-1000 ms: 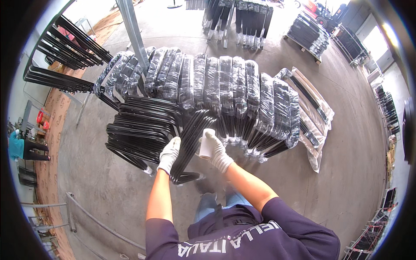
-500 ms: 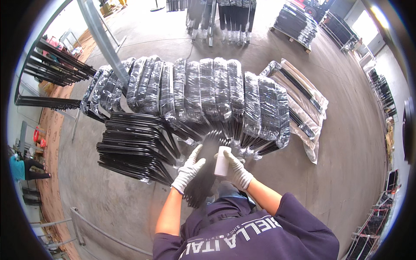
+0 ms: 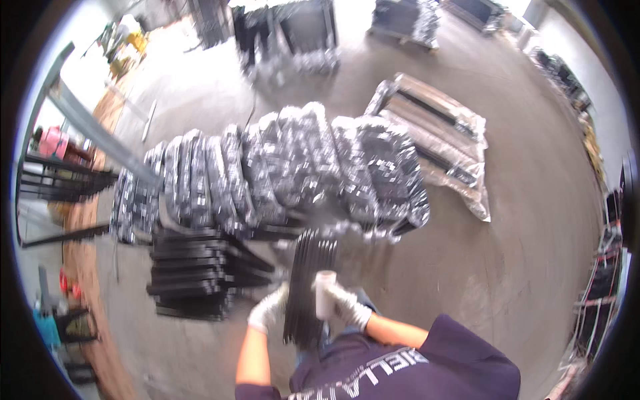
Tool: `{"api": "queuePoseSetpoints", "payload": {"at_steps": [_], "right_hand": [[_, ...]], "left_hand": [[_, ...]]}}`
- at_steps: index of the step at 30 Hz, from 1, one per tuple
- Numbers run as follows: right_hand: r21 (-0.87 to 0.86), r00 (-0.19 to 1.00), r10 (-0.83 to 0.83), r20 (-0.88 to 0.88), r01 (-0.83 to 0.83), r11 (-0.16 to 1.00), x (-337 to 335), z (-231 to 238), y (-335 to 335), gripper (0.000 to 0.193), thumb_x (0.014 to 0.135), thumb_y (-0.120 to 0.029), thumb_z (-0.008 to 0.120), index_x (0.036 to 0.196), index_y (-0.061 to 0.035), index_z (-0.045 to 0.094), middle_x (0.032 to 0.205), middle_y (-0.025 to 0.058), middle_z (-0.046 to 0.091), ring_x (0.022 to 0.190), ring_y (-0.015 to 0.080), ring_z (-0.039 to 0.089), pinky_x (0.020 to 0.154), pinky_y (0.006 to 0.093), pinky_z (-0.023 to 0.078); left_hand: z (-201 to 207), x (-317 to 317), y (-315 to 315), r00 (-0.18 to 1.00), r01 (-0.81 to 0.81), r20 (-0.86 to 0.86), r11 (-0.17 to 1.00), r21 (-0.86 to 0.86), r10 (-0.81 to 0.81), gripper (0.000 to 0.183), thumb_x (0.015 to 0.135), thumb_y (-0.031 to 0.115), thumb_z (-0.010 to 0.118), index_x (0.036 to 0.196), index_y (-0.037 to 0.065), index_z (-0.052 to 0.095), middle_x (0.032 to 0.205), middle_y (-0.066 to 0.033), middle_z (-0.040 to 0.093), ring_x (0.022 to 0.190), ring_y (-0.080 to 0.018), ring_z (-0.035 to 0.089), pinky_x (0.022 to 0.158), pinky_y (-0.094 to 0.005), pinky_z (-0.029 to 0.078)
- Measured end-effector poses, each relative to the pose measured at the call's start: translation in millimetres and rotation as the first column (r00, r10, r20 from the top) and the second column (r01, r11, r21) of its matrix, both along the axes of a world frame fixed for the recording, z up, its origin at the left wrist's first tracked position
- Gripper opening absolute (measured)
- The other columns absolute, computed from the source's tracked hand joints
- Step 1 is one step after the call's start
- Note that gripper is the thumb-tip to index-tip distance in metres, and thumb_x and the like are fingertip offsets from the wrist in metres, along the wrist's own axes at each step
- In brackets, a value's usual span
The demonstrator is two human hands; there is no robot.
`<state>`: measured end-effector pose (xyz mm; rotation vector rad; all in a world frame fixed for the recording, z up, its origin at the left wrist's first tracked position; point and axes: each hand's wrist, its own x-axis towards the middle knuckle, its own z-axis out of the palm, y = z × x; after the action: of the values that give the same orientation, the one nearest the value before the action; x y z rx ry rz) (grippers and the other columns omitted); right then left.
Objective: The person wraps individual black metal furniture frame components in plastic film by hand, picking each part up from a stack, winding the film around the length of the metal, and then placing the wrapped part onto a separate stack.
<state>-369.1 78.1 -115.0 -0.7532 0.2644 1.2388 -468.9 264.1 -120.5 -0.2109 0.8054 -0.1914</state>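
Observation:
A bundle of black metal tubes or frames stands close in front of my body, between my two hands. My left hand, in a pale work glove, is against the bundle's left edge; its fingers are smeared and partly hidden there. On the other side, my gloved right hand grips a whitish roll, held upright against the bundle's right side. The roll looks like wrapping film, though blur hides its detail. Just left of my left hand lies a stack of bare black bent tubes.
A long row of film-wrapped black frames stands beyond the bundle. To its right, a film-covered flat pack lies on the floor. A grey metal post slants in at left. Farther back are wrapped stacks and hanging black pieces.
The view has swung, blurring the picture. My left hand, its fingers spread before, is now up against the bundle. My right hand still holds the roll, now lower in view.

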Motion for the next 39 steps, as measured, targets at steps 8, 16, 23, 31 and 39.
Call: {"api": "queuePoseSetpoints", "payload": {"at_steps": [8, 16, 23, 31, 39], "right_hand": [[-0.138, 0.974, -0.126, 0.191, 0.153, 0.978, 6.2, 47.4, 9.5, 0.034, 0.078, -0.034, 0.066, 0.102, -0.0115, 0.056, 0.087, 0.0008, 0.056, 0.078, 0.0108, 0.054, 0.073, 0.0274, 0.045], [-0.059, 0.949, 0.023, 0.315, -0.004, 0.998, 14.5, 115.1, -12.8, 0.035, 0.077, -0.037, 0.064, 0.095, -0.0074, 0.059, 0.084, 0.0026, 0.058, 0.076, 0.0112, 0.055, 0.069, 0.0252, 0.045], [-0.133, 0.935, 0.182, 0.305, -0.148, 0.980, 9.5, 107.7, -8.6, 0.036, 0.074, -0.037, 0.067, 0.091, -0.0066, 0.059, 0.080, 0.0033, 0.058, 0.070, 0.0119, 0.056, 0.064, 0.0257, 0.046], [-0.217, 0.881, 0.348, 0.321, -0.289, 0.932, -3.4, 79.3, -16.6, 0.035, 0.073, -0.036, 0.068, 0.090, -0.0064, 0.061, 0.080, 0.0041, 0.059, 0.070, 0.0125, 0.055, 0.064, 0.0259, 0.046], [-0.179, 0.849, 0.360, 0.386, -0.314, 0.933, -9.6, 37.5, -36.6, 0.037, 0.075, -0.039, 0.063, 0.095, -0.0082, 0.061, 0.086, 0.0028, 0.058, 0.083, 0.0119, 0.052, 0.073, 0.0262, 0.042]], "left_hand": [[26.8, -8.1, -66.4, 0.870, 0.112, 0.412, 0.921, 0.373, -0.272, 0.085, 0.070, 0.059, 0.062, 0.131, 0.006, 0.036, 0.124, -0.0093, 0.048, 0.114, -0.0274, 0.046, 0.100, -0.0421, 0.034], [46.7, -4.1, -126.7, 0.788, -0.189, 0.610, 0.912, 0.364, -0.080, 0.090, 0.062, 0.067, 0.059, 0.121, 0.001, 0.043, 0.109, -0.0149, 0.053, 0.101, -0.0304, 0.051, 0.092, -0.0412, 0.039], [14.0, -27.2, -147.3, 0.790, -0.245, 0.605, 0.957, 0.158, 0.103, 0.077, 0.064, 0.058, 0.059, 0.112, -0.001, 0.046, 0.094, -0.0117, 0.054, 0.084, -0.0261, 0.051, 0.078, -0.0353, 0.042], [-9.2, -50.3, -168.8, 0.870, -0.339, 0.443, 0.916, 0.215, 0.218, 0.070, 0.064, 0.051, 0.060, 0.112, 0.002, 0.046, 0.088, -0.0086, 0.050, 0.077, -0.0216, 0.050, 0.077, -0.0398, 0.040], [-4.7, -60.6, -181.8, 0.889, -0.246, 0.435, 0.949, 0.195, 0.141, 0.068, 0.060, 0.045, 0.064, 0.110, 0.003, 0.047, 0.088, -0.0084, 0.050, 0.075, -0.0213, 0.050, 0.074, -0.0365, 0.042]]}}
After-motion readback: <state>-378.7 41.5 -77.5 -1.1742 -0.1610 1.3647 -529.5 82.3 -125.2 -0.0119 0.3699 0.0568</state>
